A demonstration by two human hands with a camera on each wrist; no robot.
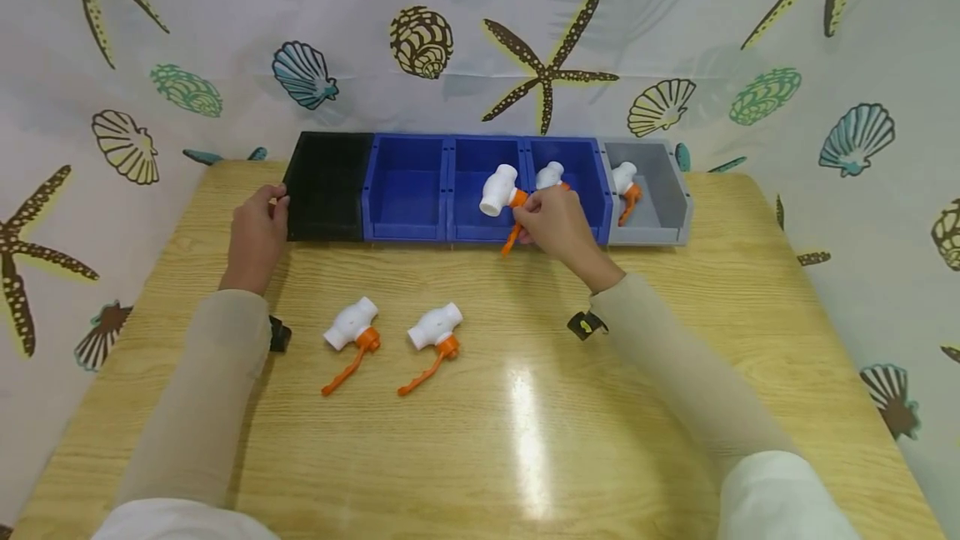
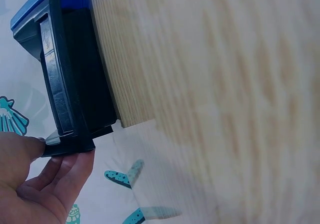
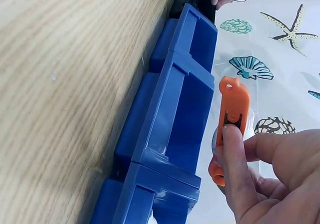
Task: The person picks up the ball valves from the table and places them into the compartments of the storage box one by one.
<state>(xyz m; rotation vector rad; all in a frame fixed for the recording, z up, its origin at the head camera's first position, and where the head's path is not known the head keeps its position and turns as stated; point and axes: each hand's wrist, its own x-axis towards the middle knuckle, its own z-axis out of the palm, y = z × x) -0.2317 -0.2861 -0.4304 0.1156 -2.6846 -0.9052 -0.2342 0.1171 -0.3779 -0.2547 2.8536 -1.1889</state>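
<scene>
My right hand [image 1: 557, 222] pinches the orange handle of a white ball valve [image 1: 498, 190] above the middle blue bin [image 1: 483, 233]. In the right wrist view, the thumb presses on the orange handle [image 3: 234, 101], while the white body is mostly hidden behind it. With thumb and fingers, my left hand [image 1: 258, 227] grips the side wall of the black bin [image 1: 326, 227] at the row's left end; the left wrist view shows the fingers [image 2: 75, 176] under that rim. Two more valves, a left one [image 1: 351, 323] and a right one [image 1: 437, 326], lie on the table with orange handles toward me.
Another valve [image 1: 550, 174] sits in the right blue bin [image 1: 602, 223], partly behind my right hand. The grey bin [image 1: 663, 236] at the right end holds one too [image 1: 624, 177]. A left blue bin [image 1: 408, 231] adjoins the black one. A patterned curtain [image 1: 360, 107] hangs behind the row.
</scene>
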